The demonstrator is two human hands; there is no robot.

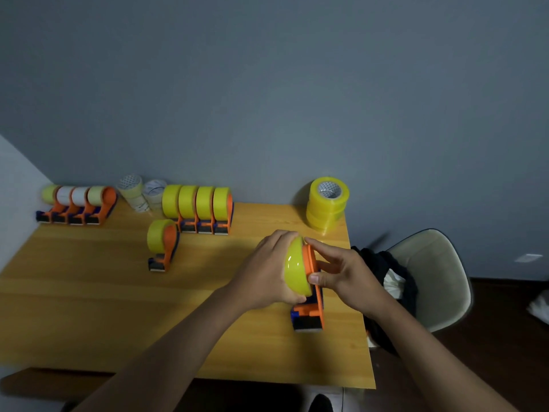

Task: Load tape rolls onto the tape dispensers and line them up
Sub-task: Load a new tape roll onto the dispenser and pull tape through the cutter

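Gripping from both sides, we have our left hand (pixel 269 270) curled round the yellow roll (pixel 295 267) and our right hand (pixel 341 270) pinching the orange dispenser (pixel 313 288), thumb at the roll's edge and fingers over the top of the frame. Both sit near the table's (pixel 118 307) right edge, the dispenser's nose on the wood. We judge this to be the loading step: the roll is pressed against the hub, though whether it is fully seated we cannot tell. Next, we reckon, comes a firm push home, then carrying it to the row (pixel 197 208) of four by the wall, where one loaded dispenser (pixel 163 243) stands out of line. Spare rolls (pixel 326 205) wait in a stack at the back right.
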